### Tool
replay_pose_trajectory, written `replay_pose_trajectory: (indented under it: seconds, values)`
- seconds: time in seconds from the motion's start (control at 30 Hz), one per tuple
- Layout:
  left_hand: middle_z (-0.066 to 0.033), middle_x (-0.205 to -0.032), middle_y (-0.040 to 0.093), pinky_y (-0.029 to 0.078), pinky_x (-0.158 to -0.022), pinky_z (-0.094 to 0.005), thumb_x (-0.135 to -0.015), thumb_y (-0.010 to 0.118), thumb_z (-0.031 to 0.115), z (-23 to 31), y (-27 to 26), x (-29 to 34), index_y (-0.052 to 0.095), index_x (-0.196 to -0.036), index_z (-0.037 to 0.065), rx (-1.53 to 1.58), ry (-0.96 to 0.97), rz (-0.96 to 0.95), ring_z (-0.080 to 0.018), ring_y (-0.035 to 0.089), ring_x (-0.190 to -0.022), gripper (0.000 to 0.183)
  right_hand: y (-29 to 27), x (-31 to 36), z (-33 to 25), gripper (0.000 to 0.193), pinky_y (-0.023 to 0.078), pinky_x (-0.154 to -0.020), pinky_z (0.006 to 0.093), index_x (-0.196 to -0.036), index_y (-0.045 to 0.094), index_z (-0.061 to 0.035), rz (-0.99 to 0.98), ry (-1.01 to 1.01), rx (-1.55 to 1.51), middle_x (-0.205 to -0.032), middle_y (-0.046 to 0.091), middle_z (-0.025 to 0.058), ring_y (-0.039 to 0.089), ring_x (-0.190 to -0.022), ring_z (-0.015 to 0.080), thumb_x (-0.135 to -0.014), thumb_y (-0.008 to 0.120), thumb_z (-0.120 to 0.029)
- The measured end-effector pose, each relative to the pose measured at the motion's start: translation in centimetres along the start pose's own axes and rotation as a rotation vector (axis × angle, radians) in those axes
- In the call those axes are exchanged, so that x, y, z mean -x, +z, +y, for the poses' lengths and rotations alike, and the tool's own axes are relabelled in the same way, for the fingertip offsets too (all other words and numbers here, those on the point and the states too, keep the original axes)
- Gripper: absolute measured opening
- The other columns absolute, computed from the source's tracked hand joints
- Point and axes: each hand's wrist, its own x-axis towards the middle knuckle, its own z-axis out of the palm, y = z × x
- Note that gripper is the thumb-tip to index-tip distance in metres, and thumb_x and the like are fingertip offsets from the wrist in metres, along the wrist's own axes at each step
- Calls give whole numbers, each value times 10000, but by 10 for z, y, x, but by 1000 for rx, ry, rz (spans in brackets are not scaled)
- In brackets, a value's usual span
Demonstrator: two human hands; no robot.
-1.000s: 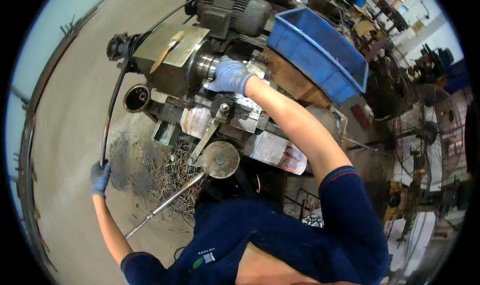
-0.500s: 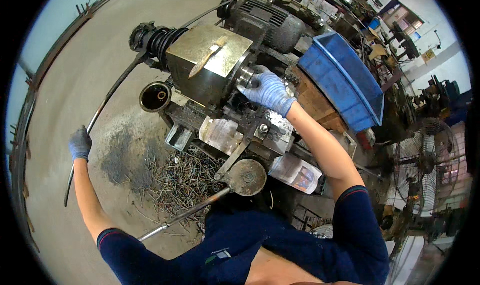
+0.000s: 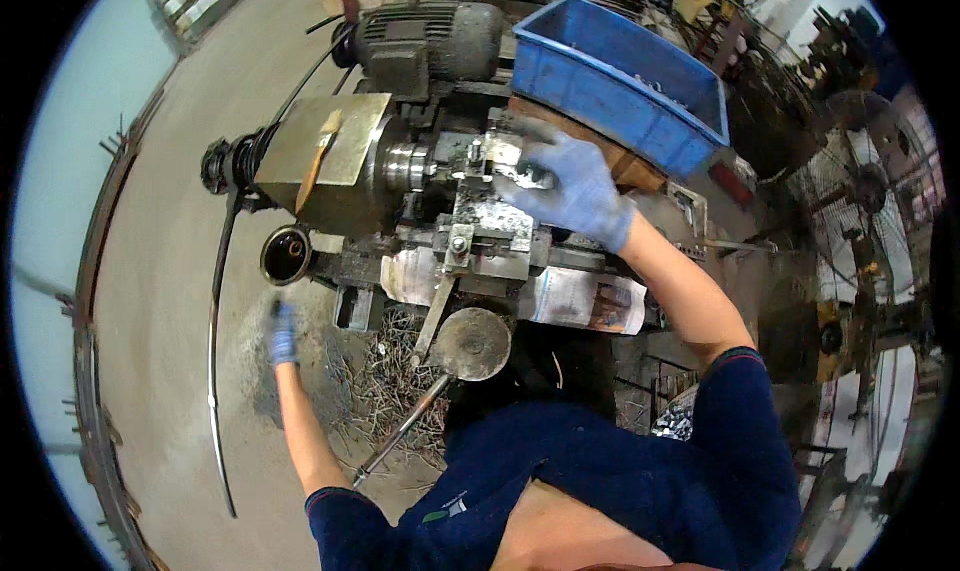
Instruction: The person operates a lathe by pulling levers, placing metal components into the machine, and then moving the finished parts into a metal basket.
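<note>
My right hand [image 3: 578,191], in a blue-grey work glove, hovers over the metal cross slide [image 3: 490,216] of a small lathe-like machine. Its thumb and fingers look apart, though motion smears the fingertips. To its left is the bright round chuck [image 3: 408,167] on the headstock [image 3: 330,201]. My left hand [image 3: 283,333], gloved too, is in the air just below a round oil cup [image 3: 286,255]; its fingers are too blurred to read. A long metal lever [image 3: 214,371] hangs to the left, apart from that hand. A brush [image 3: 317,166] lies on the headstock's brass-coloured cover.
A blue plastic bin [image 3: 620,101] stands behind the machine at the right, beside a motor [image 3: 430,46]. A handwheel disc [image 3: 470,345] with a long bar [image 3: 405,426] sits close to my body. Metal shavings [image 3: 395,381] litter the floor. A fan [image 3: 860,181] stands far right.
My left hand has let go of the long lever and moved right; the lever hangs steeper. My right hand has left the chuck and moved right, over the slide. The view has turned.
</note>
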Motion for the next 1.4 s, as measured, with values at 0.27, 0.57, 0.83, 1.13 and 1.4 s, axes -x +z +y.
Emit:
replay_pose_trajectory:
  seconds: [0.27,0.57,0.83,1.13,1.4]
  values:
    - [-156,-983,639,470,-776,-416,-779,524,290,58,100,2,652,-1006,172,-1181,464,-554,-324,602,-950,286,-112,152,91,297,509,-622,325,-769,652,-13,-69,469,227,-913,642,177,643,-745,265,-719,725,-296]
    - [-137,-974,651,491,-787,-390,-770,589,340,63,39,25,660,-1018,153,-876,304,-509,-314,621,-897,319,-186,281,252,645,396,-959,357,-1232,497,-63,-466,823,805,-1277,485,142,489,-1140,317,-718,660,-417]
    - [-150,-1023,650,491,-800,-349,-808,591,326,166,-7,142,617,-1115,87,-483,250,-587,-240,643,-886,390,-187,325,318,560,336,-1015,384,-1183,545,-115,-557,1162,938,-1244,514,165,465,-1160,336,-720,649,-413]
    - [-189,-801,625,475,-662,-430,-751,651,336,186,52,253,641,-887,62,-691,397,-814,-366,600,-757,306,-164,391,234,363,474,-709,444,-824,650,-98,-263,1199,833,-842,641,169,605,-822,353,-730,648,-449]
    - [-185,-734,610,465,-630,-450,-712,652,249,169,70,251,630,-778,77,-548,433,-741,-378,587,-716,185,-128,417,145,424,494,-671,412,-803,673,-143,-131,1317,885,-769,654,134,629,-725,322,-718,606,-554]
